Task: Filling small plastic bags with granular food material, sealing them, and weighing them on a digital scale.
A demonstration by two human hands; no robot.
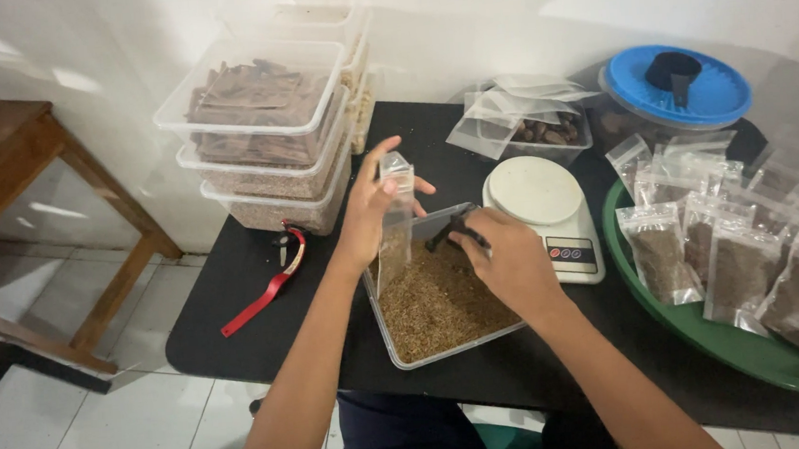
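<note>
My left hand (367, 208) holds a small clear plastic pouch (395, 217) upright over a clear tub (407, 356) of brown seeds. My right hand (507, 259) grips a dark scoop (448, 228) whose metal blade dips toward the seeds at the tub's far end. The pouch's lower part shows brown seed behind or inside it; I cannot tell which. A white kitchen scale (543, 213) stands right beside my right hand.
Stacked clear tubs of spices (262, 136) stand at the back left, red scissors (268, 294) lie left of the tub. A green tray (697, 330) with several filled pouches sits at right, beside a blue-lidded container (678, 90). A wooden table (1, 159) stands left.
</note>
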